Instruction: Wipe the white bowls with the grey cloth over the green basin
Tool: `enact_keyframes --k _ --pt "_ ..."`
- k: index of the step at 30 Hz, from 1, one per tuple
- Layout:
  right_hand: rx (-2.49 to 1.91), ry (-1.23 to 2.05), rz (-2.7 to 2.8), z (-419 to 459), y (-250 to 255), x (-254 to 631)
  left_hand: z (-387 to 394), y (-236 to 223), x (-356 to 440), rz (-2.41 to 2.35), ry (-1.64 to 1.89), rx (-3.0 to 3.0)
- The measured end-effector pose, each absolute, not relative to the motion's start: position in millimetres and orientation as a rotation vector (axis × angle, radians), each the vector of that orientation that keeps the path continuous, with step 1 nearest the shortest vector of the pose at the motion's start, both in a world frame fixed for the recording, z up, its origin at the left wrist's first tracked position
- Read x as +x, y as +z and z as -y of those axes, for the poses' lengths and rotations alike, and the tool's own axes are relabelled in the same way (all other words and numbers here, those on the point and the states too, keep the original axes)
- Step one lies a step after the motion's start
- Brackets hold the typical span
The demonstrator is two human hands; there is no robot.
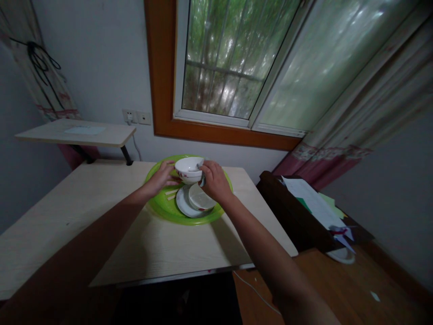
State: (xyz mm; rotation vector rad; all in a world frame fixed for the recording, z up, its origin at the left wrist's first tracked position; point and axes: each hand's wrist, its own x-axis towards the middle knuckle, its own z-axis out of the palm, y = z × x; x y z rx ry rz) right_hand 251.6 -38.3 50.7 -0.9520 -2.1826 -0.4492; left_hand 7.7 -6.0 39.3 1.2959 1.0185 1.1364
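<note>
My left hand grips the left side of a white bowl with small red marks, its fingers reaching under the base. At the bowl's right rim, my right hand is closed on a pale cloth, which is folded over the edge; part of it is hidden by the fingers. Both hands hold the bowl above a bright green basin. Inside the basin, a second white bowl rests on a white plate, partly covered by my right hand. Light wooden chopsticks lie to the plate's left.
The basin stands on a pale wooden table. A small raised shelf is at the back left, near wall sockets. To the right, papers lie on a dark brown piece of furniture. Behind is a barred window.
</note>
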Motion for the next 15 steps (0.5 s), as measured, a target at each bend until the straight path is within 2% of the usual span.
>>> enact_keyframes --k 5,11,15 --pt "-0.84 -0.464 2.276 41.1 47.4 245.4 11.9 51.6 14.5 -0.81 0.881 1.108" --pt "-0.863 -0.322 2.292 50.4 53.6 246.5 0.1 46.7 20.0 -0.776 0.953 1.073" --pt "-0.812 -0.13 2.351 61.7 59.2 251.0 -15.9 37.1 21.8 -0.958 1.09 1.387"
